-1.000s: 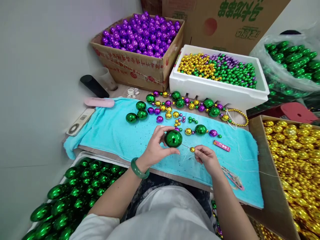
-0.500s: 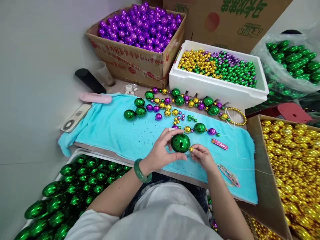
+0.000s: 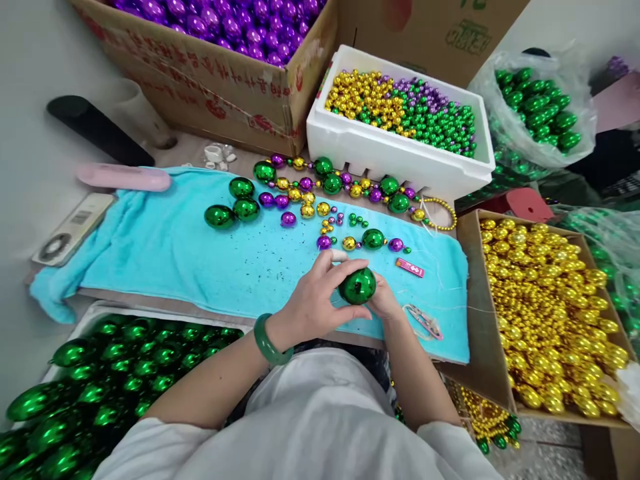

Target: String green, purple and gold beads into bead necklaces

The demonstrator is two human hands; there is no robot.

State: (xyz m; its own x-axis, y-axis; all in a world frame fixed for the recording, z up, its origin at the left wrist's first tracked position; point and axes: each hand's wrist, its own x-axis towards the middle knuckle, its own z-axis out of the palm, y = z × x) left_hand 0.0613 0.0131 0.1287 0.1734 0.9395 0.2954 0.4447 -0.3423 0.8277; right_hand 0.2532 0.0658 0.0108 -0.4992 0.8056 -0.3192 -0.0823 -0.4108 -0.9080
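Starting at my far left, a tray of large green baubles [image 3: 100, 373] sits below the table edge, and above it the turquoise towel [image 3: 165, 253] spreads across the work surface, with a pink case [image 3: 124, 177] and a small white device [image 3: 70, 228] just beside its left end. Three loose green balls [image 3: 231, 208] lie on the towel. My left hand [image 3: 313, 303], a green bangle [image 3: 267, 341] on its wrist, has thumb and fingers curled around a big green ball [image 3: 357, 285], which is held just above the towel's near edge. My right hand [image 3: 385, 303] is pressed against the ball's far side; it is mostly hidden, so I cannot tell how its fingers are set. Just beyond lies a short strung run of beads [image 3: 373, 241], a red-pink tag [image 3: 410, 267], then the white foam box [image 3: 400, 160] of mixed beads, and farthest right the carton of gold beads [image 3: 545, 300].
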